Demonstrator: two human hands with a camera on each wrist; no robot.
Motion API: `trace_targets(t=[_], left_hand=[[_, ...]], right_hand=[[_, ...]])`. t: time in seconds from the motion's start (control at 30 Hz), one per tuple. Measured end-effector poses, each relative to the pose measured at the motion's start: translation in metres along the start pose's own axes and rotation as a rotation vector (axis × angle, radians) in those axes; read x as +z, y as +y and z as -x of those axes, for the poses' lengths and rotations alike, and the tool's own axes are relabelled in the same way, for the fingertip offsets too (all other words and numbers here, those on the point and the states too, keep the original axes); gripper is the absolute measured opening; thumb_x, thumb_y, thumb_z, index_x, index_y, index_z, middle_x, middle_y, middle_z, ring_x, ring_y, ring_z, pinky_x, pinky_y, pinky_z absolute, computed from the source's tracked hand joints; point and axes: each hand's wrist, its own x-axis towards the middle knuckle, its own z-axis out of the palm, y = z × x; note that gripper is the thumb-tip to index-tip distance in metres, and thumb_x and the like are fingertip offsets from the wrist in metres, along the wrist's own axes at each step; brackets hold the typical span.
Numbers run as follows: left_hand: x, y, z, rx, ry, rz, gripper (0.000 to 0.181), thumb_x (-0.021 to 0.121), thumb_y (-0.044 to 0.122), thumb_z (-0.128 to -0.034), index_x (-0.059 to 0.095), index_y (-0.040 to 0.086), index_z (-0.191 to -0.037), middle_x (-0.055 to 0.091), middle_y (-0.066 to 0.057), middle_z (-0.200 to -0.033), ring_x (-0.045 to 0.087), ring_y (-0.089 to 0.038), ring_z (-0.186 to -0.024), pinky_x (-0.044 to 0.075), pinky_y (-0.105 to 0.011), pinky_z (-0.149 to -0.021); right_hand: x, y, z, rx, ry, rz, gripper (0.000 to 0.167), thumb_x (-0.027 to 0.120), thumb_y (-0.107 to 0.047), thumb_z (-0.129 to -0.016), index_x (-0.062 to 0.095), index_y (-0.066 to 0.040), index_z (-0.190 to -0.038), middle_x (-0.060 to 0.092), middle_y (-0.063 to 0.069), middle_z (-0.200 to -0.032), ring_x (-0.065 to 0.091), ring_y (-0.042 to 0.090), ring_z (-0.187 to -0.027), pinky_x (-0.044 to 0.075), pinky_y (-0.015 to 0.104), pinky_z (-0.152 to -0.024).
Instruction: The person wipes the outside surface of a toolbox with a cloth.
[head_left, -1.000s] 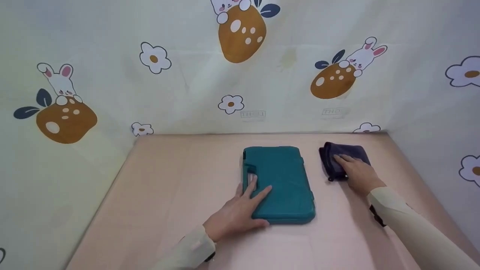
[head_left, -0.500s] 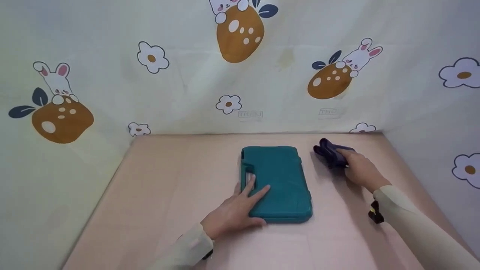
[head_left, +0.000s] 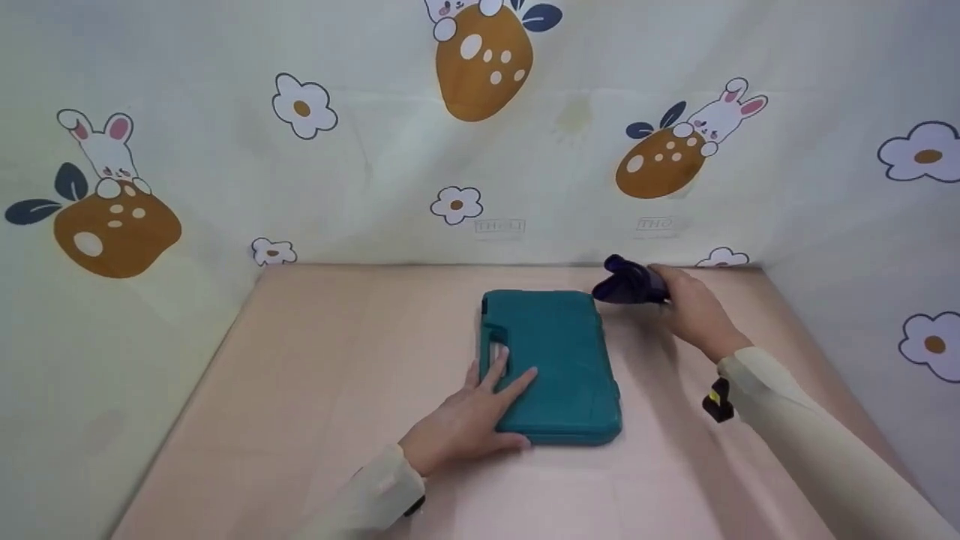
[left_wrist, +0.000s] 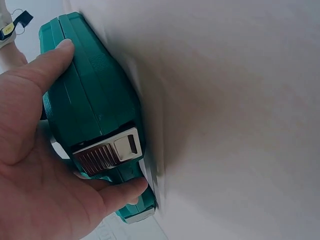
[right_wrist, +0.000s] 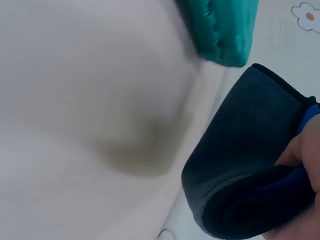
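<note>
Right hand point(head_left: 694, 311) grips dark cloth point(head_left: 630, 285), apparently raised, near the far edge of the table point(head_left: 337, 375). Left hand point(head_left: 461, 424), fingers spread, touches green case point(head_left: 566, 360).

Your right hand point(right_wrist: 309, 150), at the right edge, grips a folded dark cloth point(right_wrist: 247, 125) at lower right. A green case point(right_wrist: 227, 32) enters at top, right of centre; a pale surface point(right_wrist: 75, 95) fills the left.

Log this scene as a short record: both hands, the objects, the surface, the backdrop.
Left hand: resting on the case's handle side, fingers spread
Right hand: holding the folded fabric above the table
Case: teal, closed, lying flat, metal latch visible
Folded fabric: dark, blue inside
Table: pale pinkish-beige
Backdrop: pale, printed with rabbits, flowers
</note>
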Motion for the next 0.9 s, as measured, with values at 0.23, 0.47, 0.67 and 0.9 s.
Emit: trace_targets(t=[0.23,0.47,0.67,0.9], left_hand=[[-0.001,0.0,0.002,-0.004,0.002,0.009,0.095,0.065,0.066,-0.0889,0.012,0.041,-0.163,-0.008,-0.009,-0.169,0.004,-0.054,-0.146,0.044,-0.058,-0.1],[-0.001,0.002,0.001,-0.002,-0.004,0.026,0.094,0.066,0.064,-0.0896,0.012,0.042,-0.163,-0.009,-0.009,-0.169,0.002,-0.053,-0.147,0.043,-0.06,-0.1],[-0.002,0.001,0.0,0.032,-0.008,0.012,0.092,0.066,0.059,-0.092,0.013,0.037,-0.164,-0.006,-0.014,-0.169,0.006,-0.057,-0.144,0.044,-0.058,-0.099],[-0.003,-0.001,0.0,0.021,-0.035,0.027,0.092,0.065,0.061,-0.0919,0.01,0.04,-0.163,-0.009,-0.013,-0.168,0.005,-0.055,-0.145,0.042,-0.059,-0.101]], right_hand=[[0.004,-0.031,-0.021,0.02,0.021,0.006,0.047,0.054,0.012,-0.092,0.051,0.007,-0.138,0.055,0.03,-0.135,0.051,0.047,-0.125,0.035,0.06,-0.107],[0.018,-0.067,-0.041,-0.007,0.061,0.009,0.045,0.056,0.011,-0.091,0.056,0.003,-0.135,0.061,0.025,-0.128,0.057,0.041,-0.117,0.042,0.059,-0.102],[0.042,-0.1,-0.057,-0.052,0.101,0.057,0.043,0.062,0.003,-0.094,0.057,0.0,-0.136,0.062,0.023,-0.128,0.06,0.039,-0.115,0.047,0.058,-0.096],[0.076,-0.135,-0.077,-0.128,0.017,0.142,0.044,0.062,0.001,-0.096,0.056,-0.003,-0.14,0.059,0.02,-0.135,0.06,0.037,-0.118,0.048,0.054,-0.098]])
